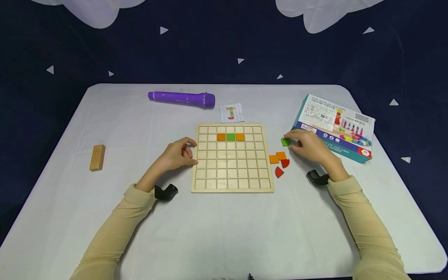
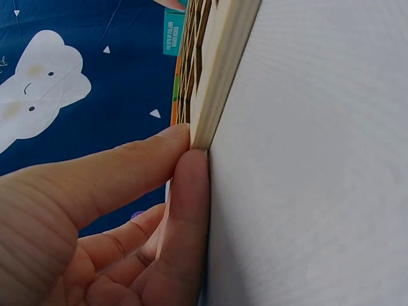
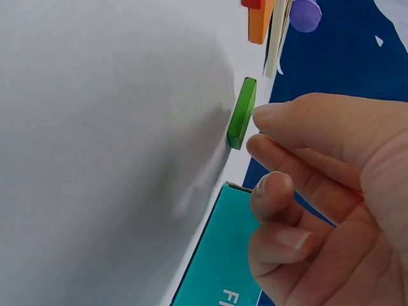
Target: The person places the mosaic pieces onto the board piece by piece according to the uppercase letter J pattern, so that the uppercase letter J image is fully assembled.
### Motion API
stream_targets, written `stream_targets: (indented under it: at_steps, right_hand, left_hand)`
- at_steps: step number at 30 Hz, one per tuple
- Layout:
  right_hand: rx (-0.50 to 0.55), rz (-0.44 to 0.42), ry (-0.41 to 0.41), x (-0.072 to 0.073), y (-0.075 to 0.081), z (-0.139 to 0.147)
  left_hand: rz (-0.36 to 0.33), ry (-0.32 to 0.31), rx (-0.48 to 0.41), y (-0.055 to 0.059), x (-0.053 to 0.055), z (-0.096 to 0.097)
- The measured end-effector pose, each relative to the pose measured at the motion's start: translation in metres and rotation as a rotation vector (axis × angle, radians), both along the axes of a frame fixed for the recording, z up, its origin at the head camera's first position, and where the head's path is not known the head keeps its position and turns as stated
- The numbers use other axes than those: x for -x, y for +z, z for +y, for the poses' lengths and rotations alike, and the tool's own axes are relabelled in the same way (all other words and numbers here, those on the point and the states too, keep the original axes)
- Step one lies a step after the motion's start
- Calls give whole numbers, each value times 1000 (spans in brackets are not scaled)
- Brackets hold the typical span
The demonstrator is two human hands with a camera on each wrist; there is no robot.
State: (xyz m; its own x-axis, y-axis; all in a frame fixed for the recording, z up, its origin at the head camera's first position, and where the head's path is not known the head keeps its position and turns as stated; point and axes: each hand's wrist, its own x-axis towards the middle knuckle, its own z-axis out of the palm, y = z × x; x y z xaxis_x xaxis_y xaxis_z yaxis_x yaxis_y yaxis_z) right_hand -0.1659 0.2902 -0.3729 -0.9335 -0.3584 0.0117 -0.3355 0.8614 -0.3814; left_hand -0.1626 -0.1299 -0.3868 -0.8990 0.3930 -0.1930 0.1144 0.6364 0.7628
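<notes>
A pale wooden grid board [image 1: 231, 186] lies on the white table, holding an orange tile [image 1: 221, 137], a green tile [image 1: 230, 137] and another orange tile [image 1: 240, 137] in one row near its top. My left hand [image 1: 176, 155] holds the board's left edge, thumb and finger at the wooden rim [image 2: 217, 76]. Right of the board my right hand [image 1: 309, 146] reaches to a loose green tile [image 3: 242, 115], fingertips right at its side and fingers loosely bent. Nearby lie two orange tiles [image 1: 274, 159] and two red quarter-round tiles [image 1: 279, 172].
A pattern card [image 1: 231, 112] lies just beyond the board. Behind it to the left is a purple microphone [image 1: 182, 99]. At the far left stands a small wooden block [image 1: 97, 158]. A printed box [image 1: 336, 128] sits beside and behind my right hand.
</notes>
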Motion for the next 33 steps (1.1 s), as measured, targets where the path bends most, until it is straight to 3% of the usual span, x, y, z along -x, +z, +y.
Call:
stream_targets:
  at_steps: [16, 33]
  right_hand:
    - [4, -4, 50, -5, 1, -4]
    - [35, 7, 199, -7, 0, -7]
  left_hand:
    - [-8, -5, -6, -1, 2, 0]
    - [-1, -5, -1, 0, 2, -1]
